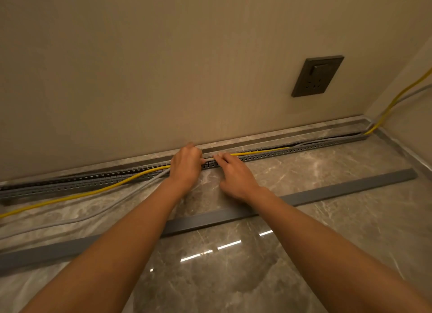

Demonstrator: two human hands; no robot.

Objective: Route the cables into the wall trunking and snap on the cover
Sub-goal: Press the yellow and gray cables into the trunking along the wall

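Both hands work at the middle of the trunking [257,158], the long grey slotted channel that runs along the foot of the wall: the left hand [185,165] is curled closed over the yellow cable [98,190] and the grey cable [112,204] where they meet the channel, and the right hand [233,172] lies just beside it with its fingers [221,158] pressed flat and nearly together on the channel's slotted lip, holding nothing that can be seen. To the right of the hands the yellow cable already sits inside the channel as far as the corner; to the left both cables lie loose on the floor [233,277], curving away from it. The step in hand looks like feeding that slack in, and it should go best a short stretch at a time, one hand pinning the seated part while the other lays the next length down flat, side by side and untwisted, below the toothed edge so the cover can close. The cover [350,186], a plain, smooth, straight grey strip, lies on the floor parallel to the trunking and well apart from it. The floor is glossy veined stone, slippery-looking, and the cables appear smooth-jacketed and springy.
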